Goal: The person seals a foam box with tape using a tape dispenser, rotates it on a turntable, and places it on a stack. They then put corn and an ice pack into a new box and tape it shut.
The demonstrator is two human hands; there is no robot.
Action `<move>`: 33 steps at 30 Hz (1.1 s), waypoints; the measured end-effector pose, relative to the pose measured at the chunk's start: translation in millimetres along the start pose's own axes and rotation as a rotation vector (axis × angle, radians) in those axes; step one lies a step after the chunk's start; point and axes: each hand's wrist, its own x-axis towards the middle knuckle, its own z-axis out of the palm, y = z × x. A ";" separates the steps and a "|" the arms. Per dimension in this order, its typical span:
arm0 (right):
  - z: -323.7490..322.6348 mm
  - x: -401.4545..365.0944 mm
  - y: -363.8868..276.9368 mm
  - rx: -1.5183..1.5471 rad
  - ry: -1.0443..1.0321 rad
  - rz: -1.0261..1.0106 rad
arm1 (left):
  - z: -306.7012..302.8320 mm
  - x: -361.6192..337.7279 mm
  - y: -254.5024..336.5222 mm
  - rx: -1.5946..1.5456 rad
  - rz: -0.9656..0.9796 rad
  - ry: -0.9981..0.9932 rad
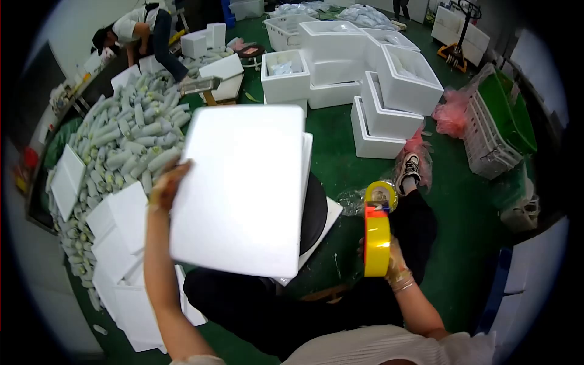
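A: Risk noted?
B: White panel [237, 188] could swing or drop; the left hand [167, 185] has it only by its left edge, so its far side has no visible grip. Pressing hard there might also dent or crack the foam. Second risk: the tape dispenser [377, 246] knocking the panel's right edge, if the two hands close in carelessly.
A: Fingers?
B: Left, clamped on the panel edge. Right hand [396, 261], wrapped round the dispenser, fingertips mostly hidden.
A: Position, orientation?
B: Panel is above the round black top [314, 213], in front of the knees, broad face to the viewer. Long axis runs away from the body, far end tipped slightly right. Dispenser is over the right thigh, long axis likewise outward, red end [376, 210] farthest. Panel blurred; it probably sits clear of the black top, contact unconfirmed.
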 end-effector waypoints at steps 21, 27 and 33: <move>75.1 367.7 -28.5 0.583 -0.510 0.064 | 116.3 81.3 -25.8 1.127 -0.431 -0.042; 49.9 278.2 3.3 0.987 -0.287 0.034 | 173.6 80.9 -10.5 1.361 -0.419 0.097; 46.5 182.0 38.7 1.156 -0.152 0.008 | 196.1 89.7 -18.4 1.119 -0.244 0.064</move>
